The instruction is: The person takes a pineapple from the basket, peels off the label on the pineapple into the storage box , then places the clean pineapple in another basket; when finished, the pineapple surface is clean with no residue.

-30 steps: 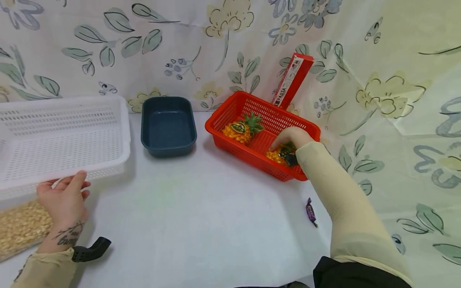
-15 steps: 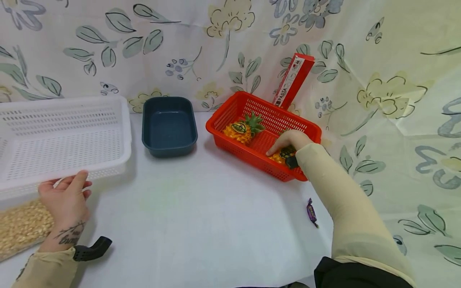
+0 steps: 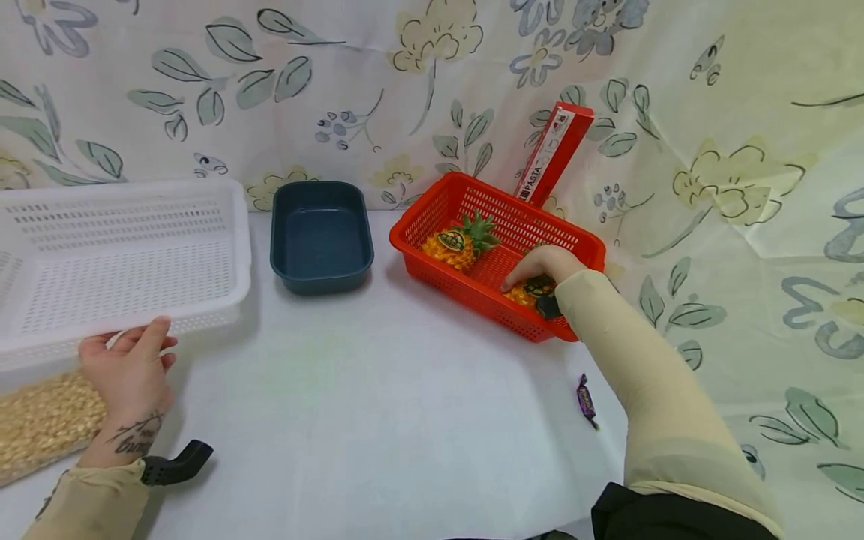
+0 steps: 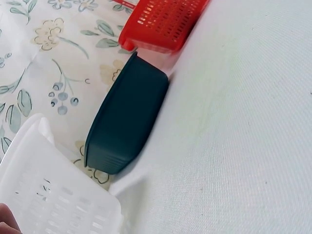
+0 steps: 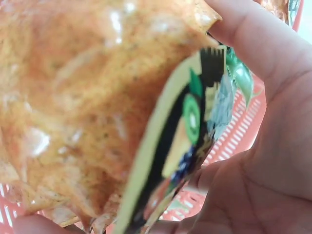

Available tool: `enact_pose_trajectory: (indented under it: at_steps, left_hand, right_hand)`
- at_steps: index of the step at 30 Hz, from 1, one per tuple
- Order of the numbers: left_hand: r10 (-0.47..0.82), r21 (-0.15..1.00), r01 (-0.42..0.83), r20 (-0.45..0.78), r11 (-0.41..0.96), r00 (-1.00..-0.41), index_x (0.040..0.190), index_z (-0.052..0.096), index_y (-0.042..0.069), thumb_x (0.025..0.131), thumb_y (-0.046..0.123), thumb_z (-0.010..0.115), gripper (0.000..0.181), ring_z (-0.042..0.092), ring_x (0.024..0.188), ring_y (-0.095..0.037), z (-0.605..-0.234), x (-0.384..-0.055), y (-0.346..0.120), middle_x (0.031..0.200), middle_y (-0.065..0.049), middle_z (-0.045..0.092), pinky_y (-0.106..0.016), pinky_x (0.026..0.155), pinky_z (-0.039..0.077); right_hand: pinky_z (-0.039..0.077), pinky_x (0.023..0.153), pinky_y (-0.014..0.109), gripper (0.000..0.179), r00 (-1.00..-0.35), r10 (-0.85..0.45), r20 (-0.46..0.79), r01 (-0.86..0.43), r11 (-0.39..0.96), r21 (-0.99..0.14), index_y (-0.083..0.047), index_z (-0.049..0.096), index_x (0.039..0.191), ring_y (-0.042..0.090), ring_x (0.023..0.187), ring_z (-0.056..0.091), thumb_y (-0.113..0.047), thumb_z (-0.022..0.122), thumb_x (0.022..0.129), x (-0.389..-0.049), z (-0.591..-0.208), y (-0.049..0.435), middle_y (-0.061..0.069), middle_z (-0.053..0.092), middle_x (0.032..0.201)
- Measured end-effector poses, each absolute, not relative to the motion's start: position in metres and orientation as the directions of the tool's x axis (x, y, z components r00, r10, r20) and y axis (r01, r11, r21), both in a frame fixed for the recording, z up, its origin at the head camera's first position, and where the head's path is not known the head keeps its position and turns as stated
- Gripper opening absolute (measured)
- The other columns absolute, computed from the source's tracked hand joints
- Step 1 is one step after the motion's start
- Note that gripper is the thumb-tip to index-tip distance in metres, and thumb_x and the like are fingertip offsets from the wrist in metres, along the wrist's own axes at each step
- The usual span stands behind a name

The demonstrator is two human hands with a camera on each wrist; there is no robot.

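Note:
In the head view my left hand (image 3: 128, 367) holds the near rim of a white perforated plastic basket (image 3: 135, 292), its thumb lying at the rim. In the left wrist view only a bit of fingertip shows beside the white basket (image 4: 63, 195). Reaching into a red perforated basket (image 3: 445, 281), my right hand (image 3: 553, 262) grips an orange artificial pineapple (image 3: 520, 295) with a dark label. The right wrist view shows that pineapple (image 5: 73, 107) close up, fingers around it. Another pineapple (image 3: 451, 247) with green leaves lies at the basket's left end.
A dark blue tub (image 3: 322, 285) stands between the two baskets. Behind the red basket a red pasta box (image 3: 556, 154) leans against the floral cloth. A purple wrapped candy (image 3: 586, 401) lies front right. A bag of pale kernels or nuts (image 3: 50, 420) lies by my left wrist.
My right hand's fingers have shifted slightly on the pineapple in the red basket. The left hand keeps its place at the white basket's rim. The head view has drifted a little.

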State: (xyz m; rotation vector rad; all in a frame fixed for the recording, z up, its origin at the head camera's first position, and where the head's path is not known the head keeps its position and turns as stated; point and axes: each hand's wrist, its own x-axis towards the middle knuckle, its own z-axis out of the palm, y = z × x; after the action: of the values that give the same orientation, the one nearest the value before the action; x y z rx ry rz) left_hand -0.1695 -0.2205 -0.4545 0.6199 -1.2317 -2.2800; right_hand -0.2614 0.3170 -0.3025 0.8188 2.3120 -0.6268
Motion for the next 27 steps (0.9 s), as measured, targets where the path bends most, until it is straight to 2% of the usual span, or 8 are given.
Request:
enact_pose_trajectory:
  at_steps: [5, 11, 18, 23, 27]
  left_hand:
    - [-0.611, 0.866, 0.170, -0.180, -0.471, -0.771, 0.108, 0.034, 0.015, 0.070, 0.004, 0.079, 0.060, 0.057, 0.048, -0.013, -0.422, -0.156, -0.201, 0.072, -0.002, 0.066, -0.022, 0.034, 0.039]
    - [-0.603, 0.873, 0.194, -0.134, -0.447, -0.787, 0.109, 0.033, 0.015, 0.070, 0.005, 0.079, 0.062, 0.058, 0.049, -0.012, -0.433, -0.160, -0.206, 0.073, -0.002, 0.066, -0.021, 0.034, 0.040]
    - [-0.618, 0.860, 0.178, -0.185, -0.478, -0.764, 0.108, 0.034, 0.014, 0.068, 0.004, 0.080, 0.061, 0.056, 0.046, -0.013, -0.418, -0.154, -0.196, 0.069, -0.002, 0.065, -0.021, 0.033, 0.038]
    - [-0.611, 0.870, 0.195, -0.144, -0.453, -0.778, 0.110, 0.033, 0.015, 0.069, 0.005, 0.080, 0.062, 0.058, 0.049, -0.013, -0.433, -0.160, -0.207, 0.074, -0.003, 0.066, -0.022, 0.033, 0.040]
    - [-0.601, 0.872, 0.191, -0.139, -0.451, -0.787, 0.113, 0.034, 0.016, 0.065, 0.008, 0.083, 0.069, 0.060, 0.052, -0.015, -0.454, -0.170, -0.220, 0.080, -0.005, 0.067, -0.024, 0.034, 0.041]
  right_hand:
    - [0.045, 0.090, 0.048, 0.109, -0.622, 0.389, -0.679, 0.684, 0.692, -0.229, -0.006, 0.021, 0.139, 0.035, 0.115, 0.032, -0.053, 0.080, 0.060, -0.262, -0.298, 0.315, 0.019, 0.031, 0.130]
    - [0.045, 0.091, 0.049, 0.109, -0.642, 0.372, -0.670, 0.664, 0.706, -0.244, -0.008, 0.022, 0.140, 0.034, 0.116, 0.031, -0.057, 0.078, 0.060, -0.261, -0.291, 0.317, 0.019, 0.029, 0.132]
    - [0.041, 0.097, 0.049, 0.109, -0.629, 0.333, -0.702, 0.672, 0.688, -0.275, -0.007, 0.017, 0.141, 0.034, 0.118, 0.029, -0.058, 0.074, 0.065, -0.264, -0.282, 0.321, 0.019, 0.027, 0.134]
    - [0.043, 0.095, 0.046, 0.109, -0.624, 0.313, -0.716, 0.681, 0.668, -0.301, -0.007, 0.017, 0.140, 0.032, 0.117, 0.033, -0.058, 0.075, 0.064, -0.263, -0.271, 0.323, 0.016, 0.032, 0.132]
    - [0.044, 0.094, 0.046, 0.111, -0.612, 0.339, -0.714, 0.707, 0.640, -0.302, -0.007, 0.013, 0.140, 0.032, 0.117, 0.035, -0.060, 0.074, 0.064, -0.262, -0.265, 0.322, 0.016, 0.032, 0.132]
